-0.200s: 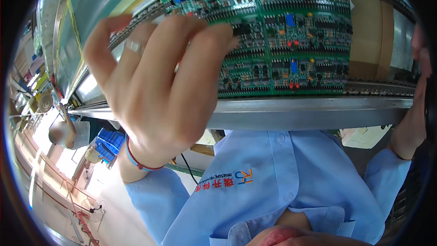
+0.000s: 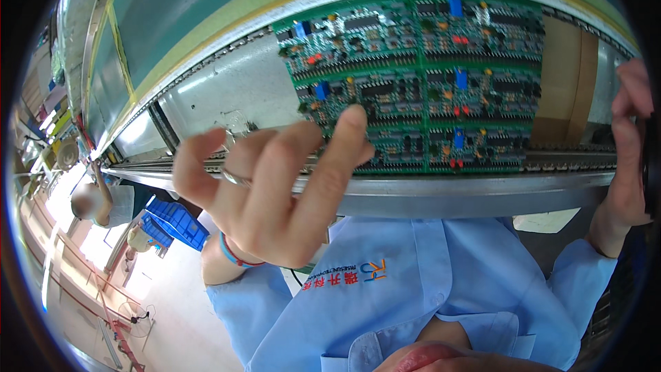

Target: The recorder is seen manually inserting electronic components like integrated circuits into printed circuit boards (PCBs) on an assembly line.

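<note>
A green circuit board panel [image 2: 421, 107], crowded with black chips, blue blocks and small red and yellow parts, rests between the conveyor's rails. Over its near left corner is my left hand [image 2: 275, 193], a ring on one finger. Its index finger stretches toward the board and the other fingers are bent and spread, with nothing visible held. Whether the fingertip touches a part cannot be made out. At the far right edge, beyond the board, my right hand [image 2: 630, 124] is partly cut off. Its fingers look bent, and what they may hold is hidden.
A metal front rail [image 2: 482, 196] runs between me and the board, with a chain [image 2: 571, 162] along it. Right of the board lies a brown panel [image 2: 568, 83]. Blue crates [image 2: 175, 224] and another person [image 2: 120, 203] are off to the left.
My left hand has drawn back toward me, uncovering more of the board's left side, and its index finger is straighter. The whole view has shifted, so the board appears lower.
</note>
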`<state>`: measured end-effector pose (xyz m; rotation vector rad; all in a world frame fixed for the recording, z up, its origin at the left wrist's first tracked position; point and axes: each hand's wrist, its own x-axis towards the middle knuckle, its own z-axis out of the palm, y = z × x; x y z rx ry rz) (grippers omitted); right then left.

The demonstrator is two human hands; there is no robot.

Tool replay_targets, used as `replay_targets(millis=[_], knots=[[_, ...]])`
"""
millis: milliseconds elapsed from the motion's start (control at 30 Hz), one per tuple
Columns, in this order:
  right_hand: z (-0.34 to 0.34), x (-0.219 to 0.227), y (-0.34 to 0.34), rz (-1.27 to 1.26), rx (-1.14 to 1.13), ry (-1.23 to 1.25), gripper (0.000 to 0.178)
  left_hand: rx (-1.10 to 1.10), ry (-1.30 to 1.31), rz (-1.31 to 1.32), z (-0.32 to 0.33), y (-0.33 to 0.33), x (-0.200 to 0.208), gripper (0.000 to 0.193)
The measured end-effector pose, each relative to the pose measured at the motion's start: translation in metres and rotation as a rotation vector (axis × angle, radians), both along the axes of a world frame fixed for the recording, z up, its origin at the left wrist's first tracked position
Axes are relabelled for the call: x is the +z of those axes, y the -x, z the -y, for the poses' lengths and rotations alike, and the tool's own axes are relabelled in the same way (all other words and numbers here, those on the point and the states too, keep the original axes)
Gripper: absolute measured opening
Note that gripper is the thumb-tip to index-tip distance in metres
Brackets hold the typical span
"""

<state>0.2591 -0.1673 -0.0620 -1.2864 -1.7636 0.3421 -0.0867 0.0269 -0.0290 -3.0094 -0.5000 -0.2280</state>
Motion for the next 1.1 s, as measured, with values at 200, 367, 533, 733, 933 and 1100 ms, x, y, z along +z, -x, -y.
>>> replay_targets(millis=[200, 367, 533, 733, 933, 1100], knots=[[-0.065, 0.02, 0.045, 0.043, -0.043, 0.033, 0.028, -0.094, -0.137, 0.029, -0.008, -0.003, -0.017, 0.029], [-0.071, 0.017, 0.052, 0.1, -0.171, 0.145, 0.025, -0.154, -0.122, 0.071, -0.015, -0.007, -0.02, 0.027], [-0.08, -0.001, 0.063, -0.013, -0.213, 0.196, 0.023, -0.131, -0.188, 0.114, -0.011, -0.006, -0.028, 0.028], [-0.083, 0.015, 0.056, 0.129, -0.264, 0.267, 0.024, -0.223, -0.201, 0.272, -0.028, -0.017, -0.039, 0.021], [-0.086, 0.005, 0.053, 0.18, -0.206, 0.246, 0.024, -0.236, -0.186, 0.24, -0.025, -0.011, -0.034, 0.023], [-0.095, 0.003, 0.055, 0.146, -0.097, 0.172, 0.024, -0.139, -0.053, 0.03, -0.021, -0.008, -0.026, 0.03]])
